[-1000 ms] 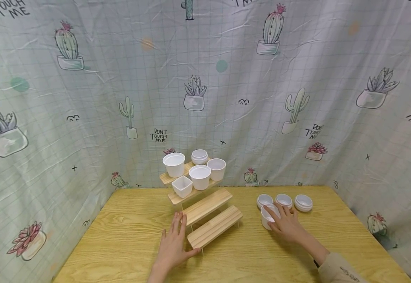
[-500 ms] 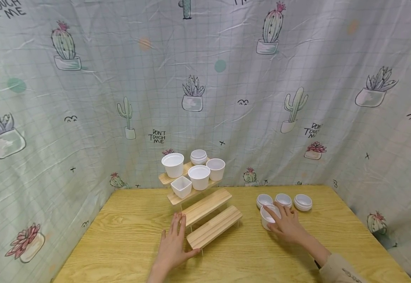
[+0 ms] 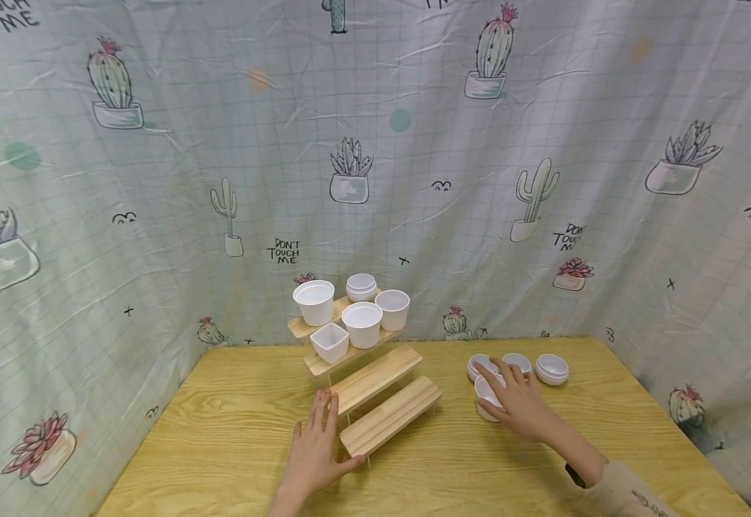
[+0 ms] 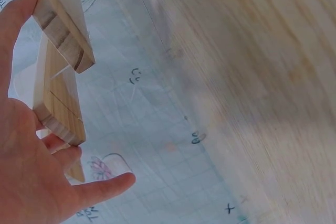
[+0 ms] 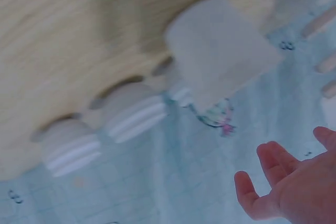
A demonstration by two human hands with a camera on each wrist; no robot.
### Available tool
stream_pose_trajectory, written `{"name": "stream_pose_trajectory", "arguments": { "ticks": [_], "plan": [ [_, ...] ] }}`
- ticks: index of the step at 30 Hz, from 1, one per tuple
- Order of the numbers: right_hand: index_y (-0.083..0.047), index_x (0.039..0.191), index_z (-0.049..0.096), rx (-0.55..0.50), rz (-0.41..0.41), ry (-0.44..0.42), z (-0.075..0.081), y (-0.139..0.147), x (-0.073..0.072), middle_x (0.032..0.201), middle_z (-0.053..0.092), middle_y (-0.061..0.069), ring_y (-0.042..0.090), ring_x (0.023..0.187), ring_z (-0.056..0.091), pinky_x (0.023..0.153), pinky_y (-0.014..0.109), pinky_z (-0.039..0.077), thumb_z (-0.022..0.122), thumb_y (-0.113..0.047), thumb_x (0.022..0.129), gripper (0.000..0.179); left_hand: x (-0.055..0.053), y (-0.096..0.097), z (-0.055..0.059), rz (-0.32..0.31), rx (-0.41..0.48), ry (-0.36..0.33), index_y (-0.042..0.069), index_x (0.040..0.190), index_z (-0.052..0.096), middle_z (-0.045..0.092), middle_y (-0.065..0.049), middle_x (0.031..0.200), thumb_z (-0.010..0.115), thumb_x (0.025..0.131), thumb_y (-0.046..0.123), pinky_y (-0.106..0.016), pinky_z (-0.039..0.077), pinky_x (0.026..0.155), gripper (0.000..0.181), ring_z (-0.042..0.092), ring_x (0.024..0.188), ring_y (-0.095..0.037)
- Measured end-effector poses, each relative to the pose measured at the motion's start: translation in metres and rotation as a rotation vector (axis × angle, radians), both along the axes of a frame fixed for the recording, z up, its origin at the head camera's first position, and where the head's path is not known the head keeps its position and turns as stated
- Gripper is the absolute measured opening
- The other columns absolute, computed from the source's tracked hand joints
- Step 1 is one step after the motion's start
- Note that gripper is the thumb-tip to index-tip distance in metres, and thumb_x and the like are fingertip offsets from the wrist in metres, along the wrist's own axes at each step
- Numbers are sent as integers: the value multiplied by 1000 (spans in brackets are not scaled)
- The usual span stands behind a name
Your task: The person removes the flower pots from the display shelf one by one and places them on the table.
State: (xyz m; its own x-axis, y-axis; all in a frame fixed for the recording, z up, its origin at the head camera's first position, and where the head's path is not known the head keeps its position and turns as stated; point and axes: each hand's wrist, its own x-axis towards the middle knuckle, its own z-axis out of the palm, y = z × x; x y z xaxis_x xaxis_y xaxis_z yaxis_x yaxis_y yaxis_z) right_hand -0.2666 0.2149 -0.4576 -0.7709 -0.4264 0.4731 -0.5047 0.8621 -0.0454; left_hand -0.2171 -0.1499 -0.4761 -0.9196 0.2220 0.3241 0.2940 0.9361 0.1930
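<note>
A tiered wooden display stand (image 3: 391,415) stands mid-table. At the near left ends of its two lower steps is my left hand (image 3: 314,452), the thumb extended to the lowest step and the fingertips at the one above. In the left wrist view, the left hand (image 4: 31,166) touches both board ends, its little finger sticking out straight. Over a round white pot (image 3: 487,409) to the right hovers my right hand (image 3: 523,402), fingers spread and loosely bent. The right wrist view has this pot (image 5: 220,51) apart from the right hand (image 5: 294,182), whose fingers hold nothing.
Several white pots fill the upper two steps, among them a square pot (image 3: 329,343) and a larger round pot (image 3: 362,327). Three low ribbed pots, one a pot (image 3: 552,370) at the right, line up behind the right hand. A cactus-print curtain (image 3: 375,237) closes off the back.
My right hand has loosened from the round pot and risen slightly off its rim, the fingers reaching farther back. My left hand keeps its place at the stand.
</note>
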Motion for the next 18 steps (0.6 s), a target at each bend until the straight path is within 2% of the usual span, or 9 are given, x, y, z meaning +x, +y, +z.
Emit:
{"name": "stream_pose_trajectory", "arguments": {
  "ticks": [11,18],
  "plan": [
    [-14,138,34,-12,58,12,26,-31,2,134,39,19,35,113,41,81,53,34,60,-32,85,62,0,0,0,6,-8,-20,5,143,18,14,-15,150,63,63,67,-64,32,96,110,19,137,-33],
    [-14,138,34,-33,123,5,41,-49,-6,134,38,15,34,115,41,87,54,33,57,-32,87,59,0,0,2,8,-27,-3,3,142,21,17,-16,150,64,62,67,-66,28,97,110,20,137,-34]
  ]
}}
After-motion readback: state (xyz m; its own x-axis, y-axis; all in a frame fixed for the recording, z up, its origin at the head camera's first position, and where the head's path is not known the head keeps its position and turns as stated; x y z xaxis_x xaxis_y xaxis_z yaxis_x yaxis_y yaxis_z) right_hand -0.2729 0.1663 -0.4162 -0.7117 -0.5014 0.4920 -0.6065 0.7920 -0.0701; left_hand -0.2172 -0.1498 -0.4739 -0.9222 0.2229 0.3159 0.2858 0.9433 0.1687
